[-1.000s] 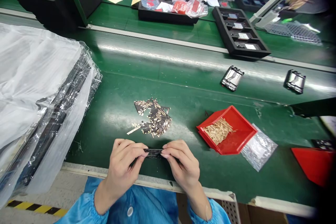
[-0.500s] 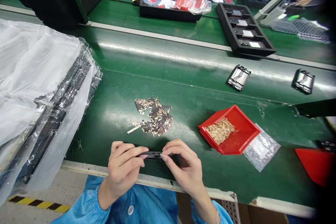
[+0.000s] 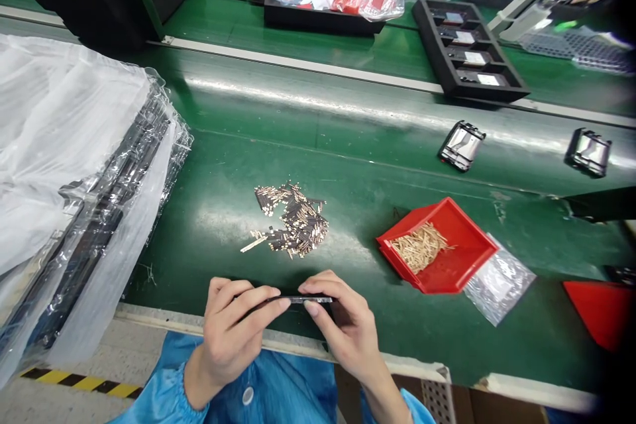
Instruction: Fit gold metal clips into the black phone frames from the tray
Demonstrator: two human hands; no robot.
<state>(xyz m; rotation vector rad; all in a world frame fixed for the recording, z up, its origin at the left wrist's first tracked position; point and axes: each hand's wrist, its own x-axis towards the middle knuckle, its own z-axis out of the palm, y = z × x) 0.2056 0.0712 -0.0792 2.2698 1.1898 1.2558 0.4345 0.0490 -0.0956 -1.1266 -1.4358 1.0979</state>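
The green bench point(image 3: 348, 146) spreads beyond my fingers. A stack of clear-wrapped black trays point(image 3: 74, 179) sits well left of them, a red plastic bin of gold pins point(image 3: 472, 258) lies to their right, and a loose pile of small gold-and-black pins point(image 3: 293, 222) is just ahead. My left hand point(image 3: 233, 331) and right hand point(image 3: 342, 324) pinch a thin black strip point(image 3: 298, 299) between them, fingers closed on its ends.

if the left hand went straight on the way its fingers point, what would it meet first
Probably the right hand: the left hand points rightward along the thin black strip that both pinch, and the right hand grips its other end. Depth is unclear.
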